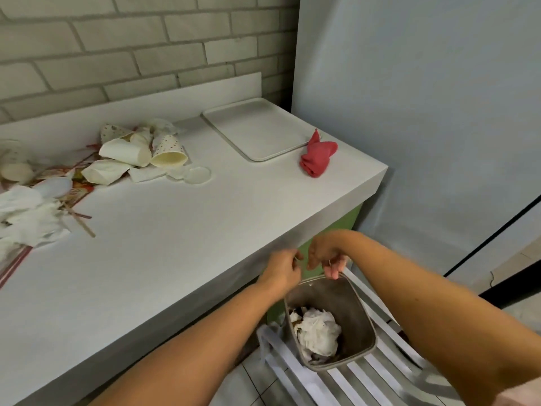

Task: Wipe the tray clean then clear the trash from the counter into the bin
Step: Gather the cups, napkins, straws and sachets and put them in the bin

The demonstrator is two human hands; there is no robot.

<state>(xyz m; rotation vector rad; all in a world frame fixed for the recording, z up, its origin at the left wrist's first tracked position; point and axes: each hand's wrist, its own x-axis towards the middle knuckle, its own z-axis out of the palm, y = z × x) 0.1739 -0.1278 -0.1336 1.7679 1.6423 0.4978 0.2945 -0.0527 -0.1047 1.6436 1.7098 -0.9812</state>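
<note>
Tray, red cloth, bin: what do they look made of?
Tray: likely matte plastic, off-white, moulded raised rim. Red cloth: soft fabric, crumpled folds. Bin: smooth rigid grey walls, probably plastic, possibly coated metal.

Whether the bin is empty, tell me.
No, crumpled white paper already lies at the bottom of the grey bin.
</note>
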